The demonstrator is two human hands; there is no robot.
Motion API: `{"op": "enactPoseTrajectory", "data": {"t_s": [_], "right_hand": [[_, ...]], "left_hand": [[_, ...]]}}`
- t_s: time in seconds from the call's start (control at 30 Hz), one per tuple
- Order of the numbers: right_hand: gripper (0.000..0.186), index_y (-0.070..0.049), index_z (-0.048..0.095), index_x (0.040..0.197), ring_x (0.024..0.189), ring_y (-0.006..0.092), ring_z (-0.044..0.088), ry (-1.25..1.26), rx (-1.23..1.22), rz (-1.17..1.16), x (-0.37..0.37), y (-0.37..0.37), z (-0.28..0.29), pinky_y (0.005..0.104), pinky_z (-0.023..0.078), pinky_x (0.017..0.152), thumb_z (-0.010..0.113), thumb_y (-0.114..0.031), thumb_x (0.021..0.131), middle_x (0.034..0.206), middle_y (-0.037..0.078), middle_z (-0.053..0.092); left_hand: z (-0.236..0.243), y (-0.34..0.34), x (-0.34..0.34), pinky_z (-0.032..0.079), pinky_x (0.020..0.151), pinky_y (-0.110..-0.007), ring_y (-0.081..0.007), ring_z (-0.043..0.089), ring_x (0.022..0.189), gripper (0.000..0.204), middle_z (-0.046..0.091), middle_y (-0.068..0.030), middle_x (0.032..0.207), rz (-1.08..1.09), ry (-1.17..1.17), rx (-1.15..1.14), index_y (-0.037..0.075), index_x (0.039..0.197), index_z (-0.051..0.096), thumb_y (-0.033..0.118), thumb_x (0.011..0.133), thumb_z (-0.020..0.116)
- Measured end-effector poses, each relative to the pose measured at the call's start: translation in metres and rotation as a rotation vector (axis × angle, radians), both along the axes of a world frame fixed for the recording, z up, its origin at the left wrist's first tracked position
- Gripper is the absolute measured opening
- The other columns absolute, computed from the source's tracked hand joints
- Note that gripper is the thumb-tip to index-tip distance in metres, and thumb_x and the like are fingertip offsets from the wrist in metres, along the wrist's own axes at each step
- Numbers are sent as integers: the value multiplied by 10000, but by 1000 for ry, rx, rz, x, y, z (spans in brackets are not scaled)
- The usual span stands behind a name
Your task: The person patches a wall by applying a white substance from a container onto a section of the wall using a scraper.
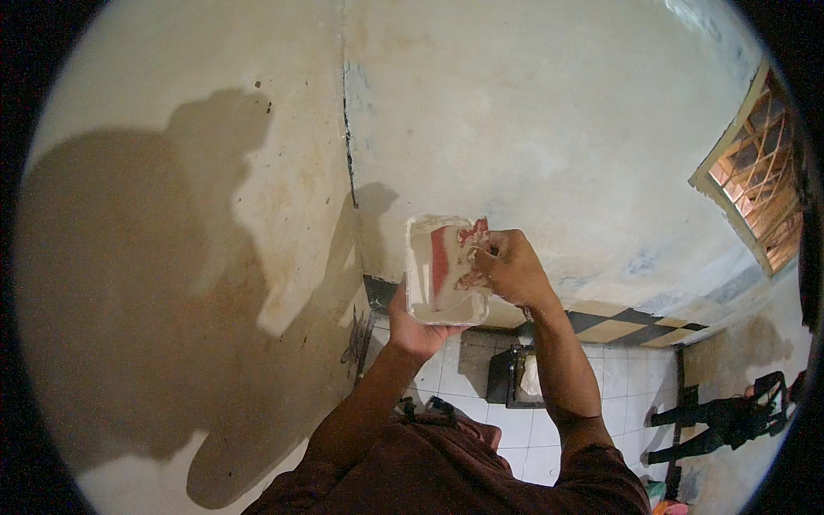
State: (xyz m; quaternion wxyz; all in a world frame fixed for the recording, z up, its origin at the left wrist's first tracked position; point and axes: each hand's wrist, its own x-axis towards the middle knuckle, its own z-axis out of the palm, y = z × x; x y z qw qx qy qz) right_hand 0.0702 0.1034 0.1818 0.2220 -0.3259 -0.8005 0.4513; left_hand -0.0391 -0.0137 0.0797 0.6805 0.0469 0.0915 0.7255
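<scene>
In front of the wall, my left hand (417,330) grips a whitish rectangular tub (418,296) from below and its left side. The tub is tilted so that its inside shows, coated with a pale paste. My right hand (515,270) is at the tub's right side, its fingers closed on a paste-smeared red scraper (440,257). A straight red edge of it shows inside the tub, and red bits stick out by my fingertips. Paste and fingers hide much of the scraper's shape.
A cracked wall corner (348,142) runs upward left of the tub. Below stands a dark box (501,379) with a white bundle (531,376) on the tiled floor (515,427). At right are a barred window (755,167) and another person (730,419) in dark clothes.
</scene>
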Motion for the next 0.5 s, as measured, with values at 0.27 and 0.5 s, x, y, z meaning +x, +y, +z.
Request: {"op": "enactPoseTrajectory", "data": {"t_s": [0.27, 0.5], "right_hand": [[272, 52, 661, 812, 586, 183, 645, 51, 50, 37, -11, 7, -29, 336, 513, 600, 521, -178, 845, 674, 149, 674], [238, 114, 632, 987, 670, 194, 678, 56, -254, 29, -8, -2, -16, 285, 552, 631, 493, -42, 870, 803, 127, 662]], "left_hand": [[-13, 5, -4, 377, 972, -607, -342, 473, 1226, 654, 486, -104, 1352, 38, 24, -21, 169, 1364, 433, 618, 889, 404], [-11, 1, -4, 366, 977, -607, -333, 471, 1228, 663, 478, -98, 1360, 27, 32, -39, 174, 1361, 437, 628, 879, 409]]}}
